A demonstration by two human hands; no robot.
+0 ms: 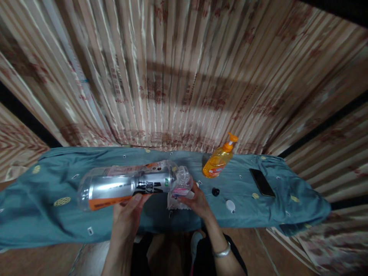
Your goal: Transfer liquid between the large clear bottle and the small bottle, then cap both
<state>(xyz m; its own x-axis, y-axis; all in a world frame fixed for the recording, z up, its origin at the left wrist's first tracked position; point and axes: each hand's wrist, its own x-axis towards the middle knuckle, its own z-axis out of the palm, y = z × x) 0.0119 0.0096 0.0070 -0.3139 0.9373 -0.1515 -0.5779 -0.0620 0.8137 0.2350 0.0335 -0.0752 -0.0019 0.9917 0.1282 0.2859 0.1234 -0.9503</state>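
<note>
My left hand point(130, 214) is wrapped round the lower side of a large clear plastic bottle point(115, 186) with a silver, black and orange label. The bottle lies nearly level, its mouth toward the right. There it meets the neck of a small clear bottle point(183, 178) with some pink on it, which my right hand point(198, 201) grips. I cannot tell whether the two mouths touch or overlap. Beneath the small bottle a pale, crinkled wipe or tissue point(175, 204) lies on the cloth. Whether liquid passes between the bottles does not show.
On the teal patterned cloth point(155, 220) stands a pump bottle point(217, 163) of orange liquid, right of my hands. Nearer me lie a small black cap point(215, 191) and a white round cap point(230, 206). Farther right is a dark phone point(262, 182). Pleated curtain point(184, 76) hangs behind.
</note>
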